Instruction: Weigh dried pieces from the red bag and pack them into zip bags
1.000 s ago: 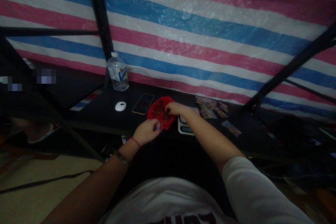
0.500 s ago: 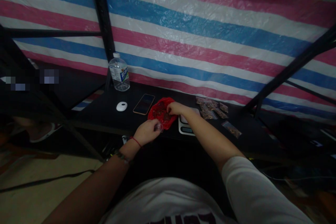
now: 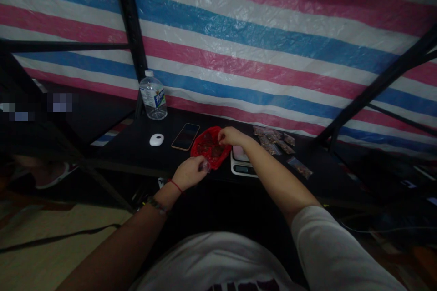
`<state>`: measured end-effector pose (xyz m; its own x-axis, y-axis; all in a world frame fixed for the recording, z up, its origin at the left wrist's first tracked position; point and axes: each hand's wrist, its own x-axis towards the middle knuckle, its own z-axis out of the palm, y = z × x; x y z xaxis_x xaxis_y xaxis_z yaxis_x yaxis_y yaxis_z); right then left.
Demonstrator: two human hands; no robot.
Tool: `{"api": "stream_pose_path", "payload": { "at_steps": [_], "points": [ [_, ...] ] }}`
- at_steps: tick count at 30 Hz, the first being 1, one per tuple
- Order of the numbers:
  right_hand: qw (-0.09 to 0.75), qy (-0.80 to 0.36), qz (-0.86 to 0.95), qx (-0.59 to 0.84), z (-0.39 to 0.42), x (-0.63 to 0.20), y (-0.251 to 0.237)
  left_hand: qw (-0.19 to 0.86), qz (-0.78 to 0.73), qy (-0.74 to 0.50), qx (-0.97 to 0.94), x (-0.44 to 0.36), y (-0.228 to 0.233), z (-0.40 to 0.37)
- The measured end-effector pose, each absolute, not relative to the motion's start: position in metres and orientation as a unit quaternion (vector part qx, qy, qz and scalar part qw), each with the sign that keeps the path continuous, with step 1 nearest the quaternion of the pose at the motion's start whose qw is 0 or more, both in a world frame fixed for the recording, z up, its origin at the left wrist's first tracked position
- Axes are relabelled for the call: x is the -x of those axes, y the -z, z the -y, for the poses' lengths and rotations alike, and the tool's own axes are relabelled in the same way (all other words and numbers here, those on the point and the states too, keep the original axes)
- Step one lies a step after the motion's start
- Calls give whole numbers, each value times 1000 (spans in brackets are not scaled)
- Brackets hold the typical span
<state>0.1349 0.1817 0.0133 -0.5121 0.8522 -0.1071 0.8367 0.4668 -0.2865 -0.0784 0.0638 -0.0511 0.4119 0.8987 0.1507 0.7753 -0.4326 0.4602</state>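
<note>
Hands work at the near edge of the dark bench (image 3: 136, 150); the left hand (image 3: 188, 173), with a red string at the wrist, has its fingers (image 3: 201, 163) pinched on a small clear pouch (image 3: 205, 165), holding it right at the 6 o'clock rim of the red bag (image 3: 209, 148), seemingly so that its mouth sits close to the contents; whether the pouch is open cannot be told in this dim light. The right hand (image 3: 231, 136) hangs over the bag's 3 o'clock side, fingertips drawn together above the dark bits inside as if nipping a few; what they grip, if anything, is too small to see. The red bag lies spread flat, so both hands can reach into it; touching it at 3 o'clock is a small white scale (image 3: 241, 163), close enough for a short carry. Farther right, filled pouches (image 3: 275, 140) lie grouped, one stray pouch (image 3: 300, 167) nearer. At 9 o'clock of the bag lie a phone (image 3: 185, 136) and a white oval object (image 3: 156, 139); beyond them a water bottle (image 3: 153, 95) stands against the striped tarp (image 3: 273, 32).
</note>
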Motion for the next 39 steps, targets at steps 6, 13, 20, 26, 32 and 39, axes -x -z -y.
{"api": "stream_pose_path", "payload": {
  "at_steps": [6,13,20,26,32,39],
  "points": [
    [80,-130,823,547,-171,-198,-39,164,-512,-201,-819,78,53,-64],
    [-1,-54,800,598,-146,-239,-46,161,-516,-213,-814,77,54,-63],
    [-4,-42,814,579,-146,-234,-40,152,-526,-213,-809,76,53,-61],
    [38,-52,810,583,-149,-241,-39,150,-530,-213,-807,76,53,-62],
    [114,-49,835,535,-140,-202,-42,154,-525,-212,-810,76,57,-64],
    [15,-69,901,428,-148,-126,-18,156,-527,-215,-807,76,56,-62]
  ]
}}
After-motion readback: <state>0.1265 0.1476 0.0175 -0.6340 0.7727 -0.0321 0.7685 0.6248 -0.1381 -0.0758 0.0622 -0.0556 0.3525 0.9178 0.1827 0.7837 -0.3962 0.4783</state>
